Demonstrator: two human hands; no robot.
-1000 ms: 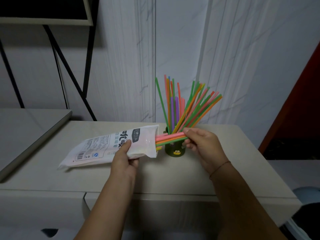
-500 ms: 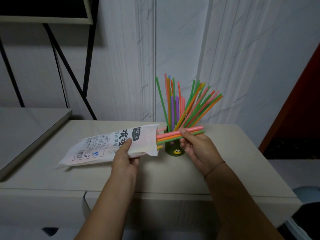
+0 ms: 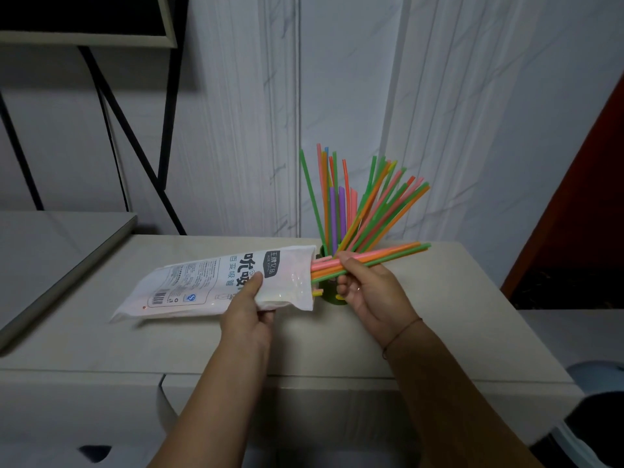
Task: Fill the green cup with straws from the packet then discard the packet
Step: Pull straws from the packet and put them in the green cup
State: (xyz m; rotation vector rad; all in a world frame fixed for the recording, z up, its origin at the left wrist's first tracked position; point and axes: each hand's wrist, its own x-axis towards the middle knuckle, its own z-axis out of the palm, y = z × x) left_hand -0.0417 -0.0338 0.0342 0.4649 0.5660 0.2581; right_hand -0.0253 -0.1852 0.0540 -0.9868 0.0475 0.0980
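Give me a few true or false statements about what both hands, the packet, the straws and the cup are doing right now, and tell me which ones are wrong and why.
1. The left hand grips the packet. True.
2. The right hand is empty. False: it pinches a bunch of straws sticking out of the packet's open end.
3. The green cup already holds many straws. True.
4. The packet lies flat on the counter, untouched. False: it is held up, tilted.
5. The bunch of straws is fully clear of the packet. False: its ends are inside.
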